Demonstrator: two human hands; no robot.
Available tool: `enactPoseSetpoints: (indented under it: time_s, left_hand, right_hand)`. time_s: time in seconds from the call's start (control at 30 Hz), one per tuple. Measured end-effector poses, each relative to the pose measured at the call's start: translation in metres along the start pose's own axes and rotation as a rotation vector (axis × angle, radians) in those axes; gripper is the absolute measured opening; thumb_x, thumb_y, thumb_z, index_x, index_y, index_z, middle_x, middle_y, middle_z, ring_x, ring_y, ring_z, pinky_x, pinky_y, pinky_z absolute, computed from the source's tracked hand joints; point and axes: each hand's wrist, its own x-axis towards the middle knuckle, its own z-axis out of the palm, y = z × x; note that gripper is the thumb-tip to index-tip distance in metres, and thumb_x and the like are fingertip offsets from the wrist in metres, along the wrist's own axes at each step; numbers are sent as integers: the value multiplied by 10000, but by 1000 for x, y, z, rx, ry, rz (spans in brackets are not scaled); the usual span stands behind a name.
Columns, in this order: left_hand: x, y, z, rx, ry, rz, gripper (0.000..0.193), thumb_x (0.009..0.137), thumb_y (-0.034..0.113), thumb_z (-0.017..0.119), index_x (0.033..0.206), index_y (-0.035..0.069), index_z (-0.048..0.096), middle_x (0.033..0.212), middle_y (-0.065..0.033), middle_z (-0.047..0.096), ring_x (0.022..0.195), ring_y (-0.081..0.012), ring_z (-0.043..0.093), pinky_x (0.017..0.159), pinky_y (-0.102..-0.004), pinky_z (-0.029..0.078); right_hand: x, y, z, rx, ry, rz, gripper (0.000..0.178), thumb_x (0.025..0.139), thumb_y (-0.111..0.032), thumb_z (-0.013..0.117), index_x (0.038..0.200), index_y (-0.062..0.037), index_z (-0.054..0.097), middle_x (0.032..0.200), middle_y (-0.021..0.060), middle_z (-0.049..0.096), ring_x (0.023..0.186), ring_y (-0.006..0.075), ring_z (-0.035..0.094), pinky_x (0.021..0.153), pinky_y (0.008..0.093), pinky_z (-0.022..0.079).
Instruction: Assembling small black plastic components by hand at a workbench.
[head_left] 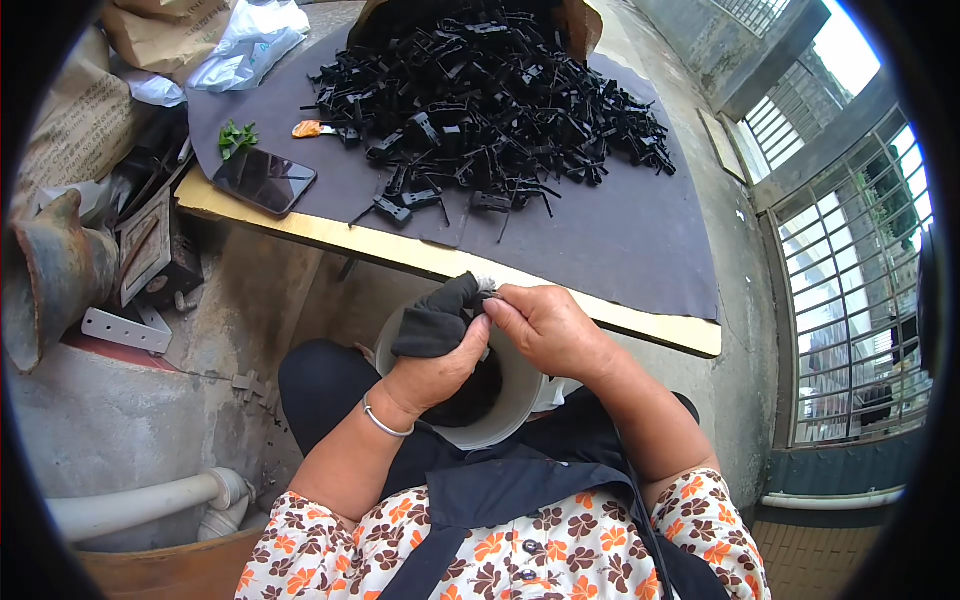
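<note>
Both hands meet over a pale bucket [525,385] held between my knees, just in front of the table edge. My left hand [440,375] has a black cloth covering [432,325] over its fingers, with the thumb bare. Its thumb and fingers are closed on a small dark piece [487,298], mostly hidden between the fingertips. My right hand [550,325] pinches the same piece from the other side, thumb against forefinger. Dark contents [470,400] show inside the bucket. Beyond the hands, a heap of small black plastic parts [490,110] covers much of the table.
The table [610,255] has a grey cover and a pale wooden front edge. On its left lie a phone [264,181], green leaves [237,138] and a small orange item [310,129]. Bags [250,45] and rusty metal [60,270] stand left; a barred window [850,290] is right.
</note>
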Motion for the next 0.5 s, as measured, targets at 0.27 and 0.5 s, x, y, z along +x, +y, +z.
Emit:
enactPoseSetpoints:
  time_s: [0.27,0.5]
  left_hand:
    - [2,15,-3,-91,-12,-206,220,860,25,566,1067,-46,575,843,-109,646,705,-164,606,662,-289,493]
    - [1,7,1,265,57,231,200,835,24,579,1025,-40,589,900,-161,642,822,-269,618,773,-336,486]
  right_hand:
    - [0,4,-1,100,-101,20,296,940,-250,507,832,9,600,704,214,595,668,380,578,637,410,460]
    - [-3,11,11,185,-1,47,288,929,-255,539,833,12,593,673,185,575,616,303,564,618,384,457]
